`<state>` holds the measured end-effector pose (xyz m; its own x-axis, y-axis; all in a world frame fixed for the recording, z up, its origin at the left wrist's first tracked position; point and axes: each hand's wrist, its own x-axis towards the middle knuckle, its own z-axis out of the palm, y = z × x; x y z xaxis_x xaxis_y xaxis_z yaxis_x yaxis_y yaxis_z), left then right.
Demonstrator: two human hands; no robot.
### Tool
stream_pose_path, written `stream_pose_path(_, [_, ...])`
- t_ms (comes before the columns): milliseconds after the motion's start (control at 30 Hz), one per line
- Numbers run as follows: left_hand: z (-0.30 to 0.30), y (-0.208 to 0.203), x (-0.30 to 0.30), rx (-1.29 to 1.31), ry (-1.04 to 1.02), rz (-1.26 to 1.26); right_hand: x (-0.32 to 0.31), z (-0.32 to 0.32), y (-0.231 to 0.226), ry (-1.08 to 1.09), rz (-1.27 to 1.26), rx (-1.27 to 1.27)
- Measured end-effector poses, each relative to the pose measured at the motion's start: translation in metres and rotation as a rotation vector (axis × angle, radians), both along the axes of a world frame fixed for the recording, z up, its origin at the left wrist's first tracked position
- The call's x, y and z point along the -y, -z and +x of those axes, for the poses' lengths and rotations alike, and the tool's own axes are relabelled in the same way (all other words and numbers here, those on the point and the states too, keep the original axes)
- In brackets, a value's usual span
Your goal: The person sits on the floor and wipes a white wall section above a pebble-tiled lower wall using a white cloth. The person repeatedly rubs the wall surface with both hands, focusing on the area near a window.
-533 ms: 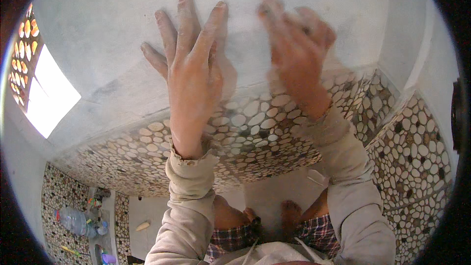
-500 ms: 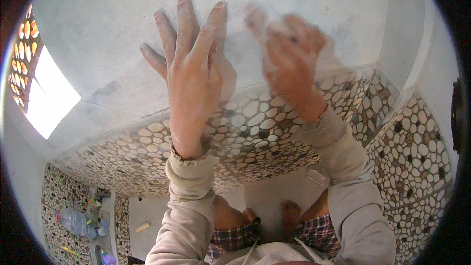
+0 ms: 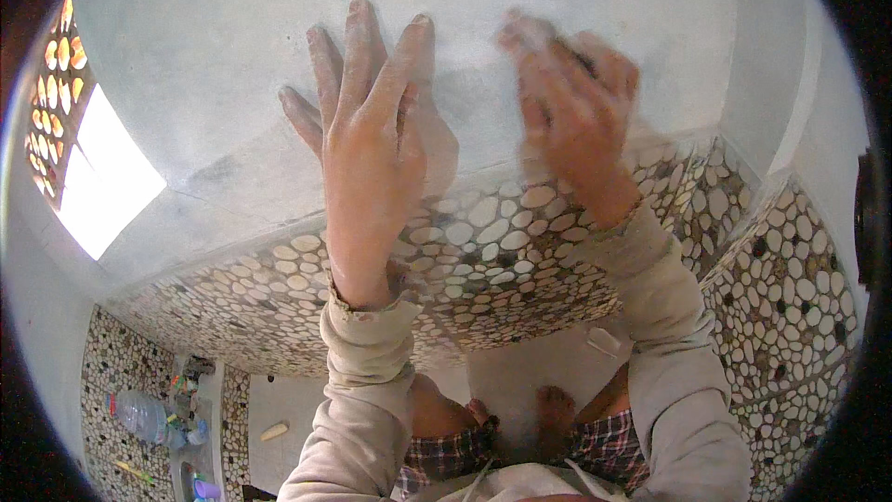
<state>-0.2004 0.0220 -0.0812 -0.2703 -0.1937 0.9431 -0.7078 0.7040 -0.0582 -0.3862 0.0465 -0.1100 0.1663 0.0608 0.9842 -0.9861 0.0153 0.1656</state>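
Note:
My left hand (image 3: 367, 144), dusted white, lies flat on the pale grey plastered wall (image 3: 232, 84) with its fingers spread. To its right, my right hand (image 3: 585, 116) is at the same wall, fingers curled and pressed together, slightly smeared by motion. Whatever it grips, if anything, is hidden behind the fingers. Smudged darker patches and whitish streaks mark the plaster around both hands. Below them begins a band of pebble cladding (image 3: 492, 251) in cream, grey and black stones.
A patterned opening (image 3: 56, 93) and a bright patch (image 3: 107, 177) are at the left. A large clear plastic bottle (image 3: 139, 416) and a purple container (image 3: 206, 489) stand at the lower left. On the floor lie a pale yellowish piece (image 3: 274, 431) and a whitish flat object (image 3: 604, 341), near my bare feet.
My right hand has shifted a little to the right along the wall, still curled. The left hand keeps its spread pose, and the whole view has moved slightly.

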Motion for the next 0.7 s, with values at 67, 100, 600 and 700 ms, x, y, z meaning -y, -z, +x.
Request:
stream_pose_path(67, [0.002, 0.002, 0.001, -0.001, -0.011, -0.009, 0.0, 0.002, -0.005, -0.016, -0.021, 0.044])
stream_pose_path(100, [0.003, 0.003, 0.001, -0.001, -0.017, -0.014, 0.0, 0.003, -0.006, -0.024, -0.032, 0.066])
stream_pose_path(600, [-0.004, 0.003, -0.002, -0.011, -0.079, 0.024, 0.007, 0.013, 0.022, 0.03, 0.059, -0.105])
stream_pose_path(700, [0.0, 0.001, 0.001, -0.002, -0.013, -0.007, 0.01, 0.008, 0.014, 0.047, 0.01, -0.022])
